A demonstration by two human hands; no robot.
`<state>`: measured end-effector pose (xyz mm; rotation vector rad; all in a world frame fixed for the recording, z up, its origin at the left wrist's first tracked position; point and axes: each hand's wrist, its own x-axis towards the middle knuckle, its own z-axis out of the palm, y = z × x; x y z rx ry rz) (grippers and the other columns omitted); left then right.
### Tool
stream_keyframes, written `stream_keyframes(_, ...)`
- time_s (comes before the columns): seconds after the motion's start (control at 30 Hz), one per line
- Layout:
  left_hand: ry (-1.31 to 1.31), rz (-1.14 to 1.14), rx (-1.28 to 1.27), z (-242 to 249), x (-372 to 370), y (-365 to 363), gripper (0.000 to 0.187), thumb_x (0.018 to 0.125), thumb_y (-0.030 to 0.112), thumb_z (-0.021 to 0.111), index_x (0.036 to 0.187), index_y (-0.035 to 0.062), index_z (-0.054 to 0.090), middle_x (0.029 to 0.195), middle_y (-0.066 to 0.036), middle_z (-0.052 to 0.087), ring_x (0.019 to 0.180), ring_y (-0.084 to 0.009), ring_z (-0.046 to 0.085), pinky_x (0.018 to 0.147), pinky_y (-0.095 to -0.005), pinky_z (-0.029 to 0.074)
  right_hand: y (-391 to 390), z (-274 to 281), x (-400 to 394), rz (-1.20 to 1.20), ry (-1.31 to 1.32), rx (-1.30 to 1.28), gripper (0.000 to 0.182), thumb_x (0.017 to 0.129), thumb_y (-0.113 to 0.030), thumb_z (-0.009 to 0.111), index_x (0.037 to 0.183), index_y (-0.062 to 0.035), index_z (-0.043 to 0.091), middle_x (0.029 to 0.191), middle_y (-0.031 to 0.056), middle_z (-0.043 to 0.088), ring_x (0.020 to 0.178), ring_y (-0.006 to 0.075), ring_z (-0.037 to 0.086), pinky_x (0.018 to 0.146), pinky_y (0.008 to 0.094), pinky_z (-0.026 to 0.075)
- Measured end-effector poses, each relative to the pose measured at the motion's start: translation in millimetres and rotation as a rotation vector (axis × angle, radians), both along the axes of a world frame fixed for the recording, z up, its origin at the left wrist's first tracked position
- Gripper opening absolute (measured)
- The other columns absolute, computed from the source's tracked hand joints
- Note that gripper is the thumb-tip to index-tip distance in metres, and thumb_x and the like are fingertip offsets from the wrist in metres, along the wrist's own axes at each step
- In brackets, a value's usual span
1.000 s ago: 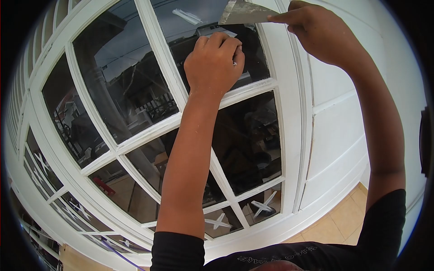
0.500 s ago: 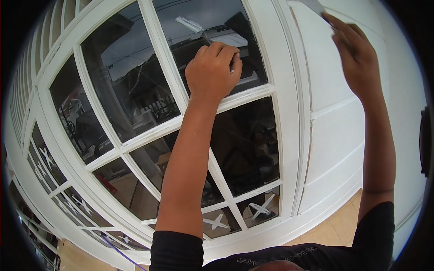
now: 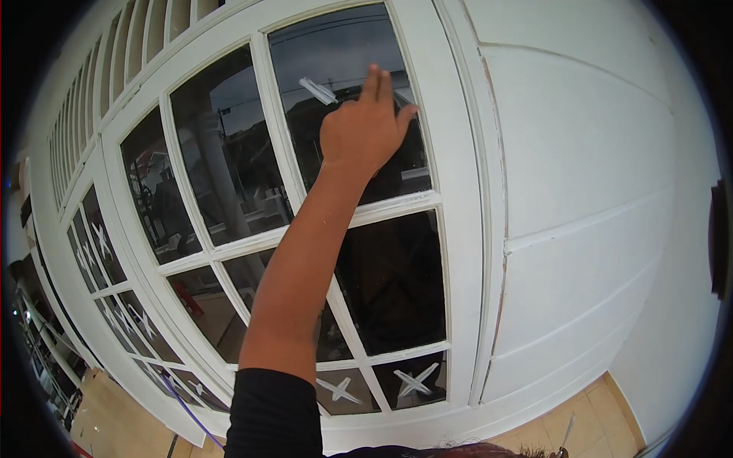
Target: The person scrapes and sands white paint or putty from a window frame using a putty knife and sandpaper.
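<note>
1. A dark glass pane (image 3: pixel 343 53) sits in the top right corner of a white window frame (image 3: pixel 458 191), at about 12 o'clock in the view. It reflects grey sky and rooftops.
2. A short strip of white tape (image 3: pixel 318 90) is stuck on this pane, slanting from upper left to lower right.
3. The left hand (image 3: pixel 365 126) is raised flat against the same pane, fingers (image 3: pixel 374 80) straight, close together and pointing to 12 o'clock. It holds nothing. The tape lies just beside the fingertips, at their 9 o'clock.
4. The left arm runs from the hand down to 6 o'clock, crossing the white bars and the panes below, and ends in a black sleeve (image 3: pixel 275 412).
5. The right hand is out of the picture, so its state cannot be told.
6. At 6 o'clock from the hand, two small bottom panes each carry a white tape cross (image 3: pixel 416 379).
7. At 9 o'clock, further panes curve away to the left; several low ones also bear white crosses (image 3: pixel 99 233).
8. At 3 o'clock, a white panelled wall (image 3: pixel 580 168) fills the right side.
9. At 5 o'clock, tan floor tiles (image 3: pixel 592 424) show below the wall.
</note>
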<state>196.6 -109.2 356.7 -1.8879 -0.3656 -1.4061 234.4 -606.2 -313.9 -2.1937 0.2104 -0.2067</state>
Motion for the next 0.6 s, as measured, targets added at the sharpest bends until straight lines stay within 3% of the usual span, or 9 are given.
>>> stream_keyframes(0.03, 0.005, 0.001, -0.016, 1.9, -1.2, -6.0, 0.070, 0.104, 0.061, 0.041, 0.150, 0.0095, 0.051, 0.158, -0.010, 0.049, 0.082, -0.0303, 0.077, 0.063, -0.0415, 0.063, -10.1, -3.1, 2.2, 0.016, 0.006, -0.023, 0.047, 0.099, -0.033, 0.066, 0.139, -0.0093, 0.064, 0.134, 0.0251, 0.066, 0.121, 0.0381, 0.066, 0.099, 0.0440, 0.052)
stream_keyframes(0.1, 0.081, 0.105, -0.070, 17.0, -16.1, -7.6, 0.065, 0.106, 0.056, 0.038, 0.152, 0.0116, 0.049, 0.159, -0.005, 0.048, 0.102, -0.0326, 0.075, 0.081, -0.0453, 0.062, -25.6, -12.9, 7.9, 0.044, 0.019, -0.061, 0.047, 0.099, -0.032, 0.066, 0.139, -0.0083, 0.064, 0.132, 0.0247, 0.067, 0.119, 0.0384, 0.067, 0.098, 0.0444, 0.053)
stream_keyframes(0.13, -0.108, -0.008, -0.129, 31.8, -16.9, 13.7, 0.059, 0.107, 0.051, 0.038, 0.152, 0.0150, 0.051, 0.159, -0.001, 0.048, 0.106, -0.0328, 0.073, 0.086, -0.0440, 0.061, -27.9, -20.7, 6.6, 0.062, 0.034, -0.072, 0.046, 0.099, -0.031, 0.066, 0.139, -0.0078, 0.064, 0.131, 0.0245, 0.068, 0.118, 0.0386, 0.067, 0.097, 0.0446, 0.053)
stream_keyframes(0.23, -0.030, 0.058, -0.069, 27.6, -14.9, 7.7, 0.052, 0.107, 0.044, 0.038, 0.152, 0.0211, 0.051, 0.159, 0.003, 0.048, 0.109, -0.0318, 0.072, 0.087, -0.0434, 0.061, -33.2, -15.5, 14.3, 0.109, -0.058, -0.119, 0.045, 0.099, -0.029, 0.065, 0.137, -0.0054, 0.065, 0.123, 0.0238, 0.071, 0.110, 0.0384, 0.069, 0.092, 0.0454, 0.055)
stream_keyframes(0.37, 0.029, 0.122, -0.070, 16.1, -22.3, 8.3, 0.052, 0.106, 0.043, 0.039, 0.152, 0.0222, 0.051, 0.159, 0.003, 0.048, 0.106, -0.0314, 0.073, 0.082, -0.0446, 0.062, -40.2, 6.1, 23.7, 0.150, -0.083, -0.193, 0.044, 0.100, -0.029, 0.064, 0.136, -0.0042, 0.066, 0.119, 0.0238, 0.072, 0.108, 0.0386, 0.070, 0.090, 0.0452, 0.056)
stream_keyframes(0.43, -0.214, 0.045, -0.145, 8.2, -22.7, 16.1, 0.049, 0.106, 0.042, 0.039, 0.151, 0.0253, 0.053, 0.158, 0.006, 0.049, 0.101, -0.0301, 0.075, 0.079, -0.0450, 0.063, -41.6, 13.9, 14.5, 0.173, 0.061, -0.144, 0.044, 0.100, -0.030, 0.063, 0.135, -0.0038, 0.066, 0.119, 0.0233, 0.072, 0.109, 0.0393, 0.070, 0.092, 0.0458, 0.056)
stream_keyframes(0.5, -0.065, 0.108, -0.052, -10.6, -21.9, 9.6, 0.048, 0.107, 0.040, 0.037, 0.150, 0.0271, 0.053, 0.157, 0.008, 0.050, 0.101, -0.0281, 0.075, 0.079, -0.0442, 0.063, -43.9, 11.7, 6.7, 0.209, 0.081, -0.204, 0.044, 0.099, -0.030, 0.063, 0.135, -0.0034, 0.066, 0.121, 0.0237, 0.072, 0.111, 0.0403, 0.069, 0.094, 0.0459, 0.055)
stream_keyframes(0.57, -0.146, 0.113, -0.169, -0.9, -26.2, 11.1, 0.048, 0.107, 0.039, 0.037, 0.150, 0.0279, 0.054, 0.157, 0.009, 0.050, 0.102, -0.0280, 0.075, 0.081, -0.0429, 0.062, -43.3, 19.5, 2.3, 0.239, 0.126, -0.208, 0.044, 0.099, -0.029, 0.064, 0.134, -0.0030, 0.067, 0.124, 0.0241, 0.071, 0.113, 0.0407, 0.068, 0.095, 0.0464, 0.055)
stream_keyframes(0.6, -0.242, -0.025, -0.095, 6.6, -23.0, 41.0, 0.048, 0.106, 0.040, 0.038, 0.150, 0.0290, 0.054, 0.157, 0.009, 0.050, 0.100, -0.0275, 0.075, 0.082, -0.0403, 0.062, -43.9, 25.4, 0.1, 0.316, 0.157, -0.224, 0.044, 0.099, -0.029, 0.064, 0.134, -0.0029, 0.067, 0.126, 0.0240, 0.070, 0.114, 0.0403, 0.068, 0.096, 0.0465, 0.055)
